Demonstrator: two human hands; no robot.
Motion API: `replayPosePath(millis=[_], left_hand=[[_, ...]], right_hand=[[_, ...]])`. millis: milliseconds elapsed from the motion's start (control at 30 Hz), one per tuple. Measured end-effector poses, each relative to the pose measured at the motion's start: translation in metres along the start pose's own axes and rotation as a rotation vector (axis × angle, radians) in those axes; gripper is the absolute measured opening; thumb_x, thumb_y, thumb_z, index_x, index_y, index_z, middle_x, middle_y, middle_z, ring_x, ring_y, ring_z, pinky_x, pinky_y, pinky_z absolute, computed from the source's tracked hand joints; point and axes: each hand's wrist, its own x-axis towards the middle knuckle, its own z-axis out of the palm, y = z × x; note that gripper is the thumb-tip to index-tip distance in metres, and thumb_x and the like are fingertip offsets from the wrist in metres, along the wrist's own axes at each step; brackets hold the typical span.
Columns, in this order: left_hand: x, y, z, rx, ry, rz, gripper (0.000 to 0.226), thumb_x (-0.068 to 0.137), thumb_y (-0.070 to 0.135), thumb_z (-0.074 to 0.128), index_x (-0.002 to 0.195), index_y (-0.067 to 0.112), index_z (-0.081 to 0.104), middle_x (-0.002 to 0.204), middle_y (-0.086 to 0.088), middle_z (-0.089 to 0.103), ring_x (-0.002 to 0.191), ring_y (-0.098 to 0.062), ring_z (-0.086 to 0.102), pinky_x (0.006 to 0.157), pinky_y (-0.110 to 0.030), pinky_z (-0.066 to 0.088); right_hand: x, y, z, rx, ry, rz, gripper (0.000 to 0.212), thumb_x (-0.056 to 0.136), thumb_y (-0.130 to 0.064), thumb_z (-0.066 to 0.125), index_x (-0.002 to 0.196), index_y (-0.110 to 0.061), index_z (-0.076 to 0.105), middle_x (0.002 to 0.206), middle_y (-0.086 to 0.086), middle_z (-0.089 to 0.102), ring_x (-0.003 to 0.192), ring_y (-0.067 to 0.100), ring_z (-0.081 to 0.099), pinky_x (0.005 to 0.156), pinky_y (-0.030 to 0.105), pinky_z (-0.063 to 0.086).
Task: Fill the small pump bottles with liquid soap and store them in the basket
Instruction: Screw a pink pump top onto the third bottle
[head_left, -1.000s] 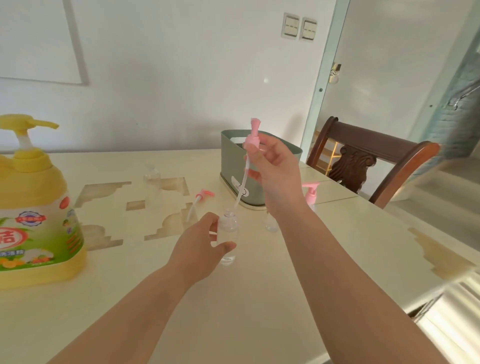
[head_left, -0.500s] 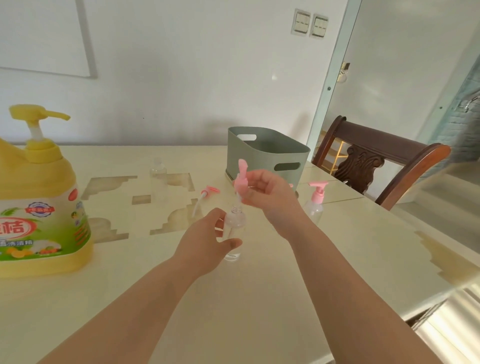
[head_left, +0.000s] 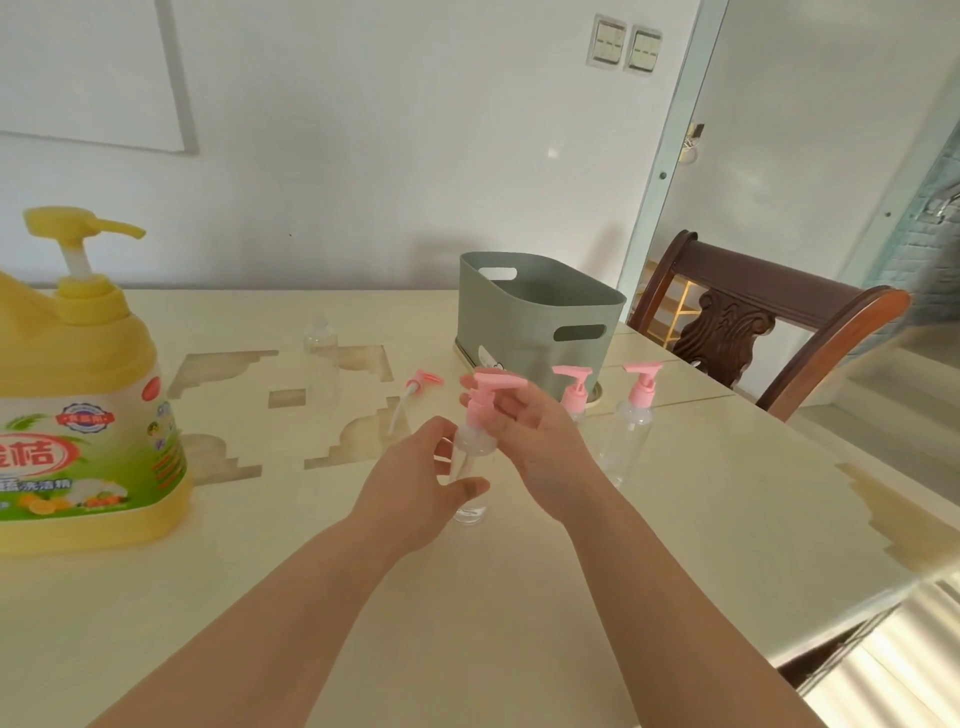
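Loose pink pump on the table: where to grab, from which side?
Pinch its pink head from above, probably. The loose pump lies flat on the table, and its thin dip tube trailing toward the person looks too flimsy to grip.

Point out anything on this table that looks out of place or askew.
A loose pump lies on its side on the table, tube bared, left of the held bottle in the left hand; behind it a capless bottle stands open. They look like an unassembled pair. No spill shows.

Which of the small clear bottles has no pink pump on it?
The bottle standing alone left of the basket; its neck is bare, all others carry pumps.
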Motion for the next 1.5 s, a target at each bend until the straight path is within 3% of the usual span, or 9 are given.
replayPosePath(millis=[233, 400, 567, 700, 800, 1000, 1167, 1367, 1500], left_hand=[[-0.001, 0.001, 0.0, -0.006, 0.002, -0.004, 0.032, 0.077, 0.027, 0.075, 0.098, 0.029, 0.051, 0.09, 0.021, 0.056, 0.081, 0.01, 0.056, 0.068, -0.014, 0.041], [0.0, 0.0, 0.001, -0.007, 0.002, -0.018, 0.032, 0.075, 0.029, 0.075, 0.095, 0.031, 0.051, 0.094, 0.017, 0.06, 0.085, 0.004, 0.06, 0.075, -0.022, 0.046], [-0.001, 0.001, -0.001, 0.014, -0.001, -0.004, 0.034, 0.077, 0.03, 0.074, 0.1, 0.03, 0.05, 0.09, 0.021, 0.054, 0.082, 0.009, 0.055, 0.075, -0.022, 0.044], [-0.001, 0.002, -0.001, 0.012, 0.001, -0.005, 0.035, 0.077, 0.031, 0.074, 0.102, 0.029, 0.05, 0.091, 0.02, 0.054, 0.083, 0.005, 0.056, 0.076, -0.023, 0.045], [0.0, 0.001, -0.001, 0.007, -0.003, -0.016, 0.034, 0.076, 0.031, 0.075, 0.099, 0.03, 0.05, 0.095, 0.018, 0.057, 0.086, 0.003, 0.057, 0.077, -0.024, 0.045], [0.0, 0.001, -0.001, 0.009, -0.003, -0.006, 0.04, 0.077, 0.03, 0.074, 0.108, 0.032, 0.049, 0.092, 0.022, 0.053, 0.083, 0.008, 0.055, 0.072, -0.018, 0.043], [0.0, -0.002, 0.0, 0.016, 0.007, -0.003, 0.033, 0.075, 0.033, 0.075, 0.095, 0.031, 0.049, 0.094, 0.018, 0.058, 0.085, 0.005, 0.058, 0.072, -0.018, 0.044], [-0.001, 0.0, -0.001, 0.017, 0.007, 0.005, 0.037, 0.076, 0.031, 0.075, 0.104, 0.032, 0.05, 0.091, 0.021, 0.055, 0.083, 0.006, 0.056, 0.073, -0.019, 0.044], [0.0, -0.001, 0.0, 0.013, 0.014, 0.003, 0.033, 0.075, 0.031, 0.075, 0.096, 0.031, 0.05, 0.091, 0.02, 0.058, 0.083, 0.005, 0.058, 0.071, -0.018, 0.043]], right_hand=[[0.001, 0.002, 0.002, -0.137, 0.088, -0.046, 0.035, 0.079, 0.005, 0.072, 0.104, -0.016, 0.059, 0.087, -0.004, 0.068, 0.082, 0.007, 0.062, 0.074, 0.023, 0.05], [-0.002, 0.004, -0.001, -0.001, -0.003, -0.04, 0.028, 0.083, -0.015, 0.066, 0.111, -0.02, 0.064, 0.103, -0.003, 0.073, 0.104, 0.016, 0.065, 0.093, 0.034, 0.052], [0.0, 0.004, 0.003, -0.177, 0.135, -0.067, 0.038, 0.075, 0.004, 0.076, 0.101, -0.019, 0.06, 0.083, -0.005, 0.065, 0.08, 0.008, 0.062, 0.078, 0.03, 0.051], [0.001, 0.004, 0.005, -0.143, 0.057, -0.055, 0.041, 0.079, -0.014, 0.075, 0.115, -0.025, 0.059, 0.102, -0.006, 0.068, 0.098, 0.01, 0.064, 0.086, 0.029, 0.052], [-0.003, 0.003, 0.003, -0.045, 0.022, -0.062, 0.03, 0.09, -0.009, 0.063, 0.116, -0.024, 0.058, 0.102, -0.002, 0.074, 0.103, 0.015, 0.067, 0.087, 0.027, 0.053], [0.005, 0.009, 0.01, -0.018, 0.114, -0.059, 0.047, 0.066, -0.003, 0.079, 0.104, -0.018, 0.055, 0.079, -0.003, 0.065, 0.078, 0.015, 0.061, 0.071, 0.026, 0.05], [0.001, 0.009, 0.003, 0.188, 0.003, -0.024, 0.041, 0.08, -0.009, 0.072, 0.117, -0.011, 0.056, 0.102, 0.006, 0.074, 0.103, 0.021, 0.067, 0.087, 0.034, 0.053], [0.005, 0.008, 0.007, -0.034, 0.092, -0.049, 0.04, 0.07, -0.003, 0.078, 0.103, -0.018, 0.059, 0.076, -0.008, 0.067, 0.079, 0.013, 0.065, 0.074, 0.028, 0.052], [0.004, 0.01, 0.003, 0.043, 0.027, -0.05, 0.028, 0.084, -0.009, 0.069, 0.11, -0.018, 0.064, 0.101, -0.002, 0.072, 0.103, 0.019, 0.064, 0.093, 0.038, 0.051]])
